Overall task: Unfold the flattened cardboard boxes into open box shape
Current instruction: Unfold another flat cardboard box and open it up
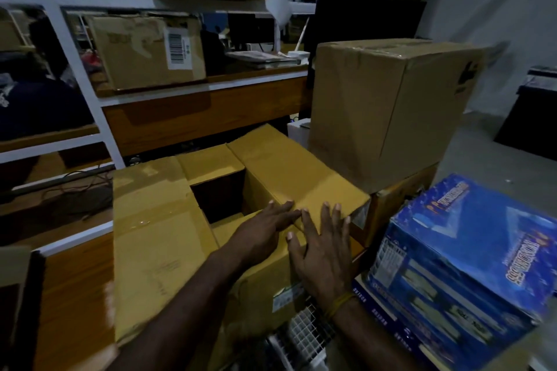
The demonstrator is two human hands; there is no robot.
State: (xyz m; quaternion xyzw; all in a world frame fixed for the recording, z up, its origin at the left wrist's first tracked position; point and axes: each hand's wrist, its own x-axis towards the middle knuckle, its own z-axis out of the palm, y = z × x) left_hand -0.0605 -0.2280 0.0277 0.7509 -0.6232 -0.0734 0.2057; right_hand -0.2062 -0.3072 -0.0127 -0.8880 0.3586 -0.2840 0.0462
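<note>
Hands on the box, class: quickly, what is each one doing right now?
Left hand: open, fingers flat on the box flap.
Right hand: open, fingers spread, pressing the same flap.

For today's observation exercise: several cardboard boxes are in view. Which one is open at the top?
The box under both hands: its flaps are spread with a dark opening showing. The large box beside it and the barcode-labelled shelf box are closed.

Stockroom, white metal shelving (pixel 69 48), stacked cartons (pixel 388 111)
</note>
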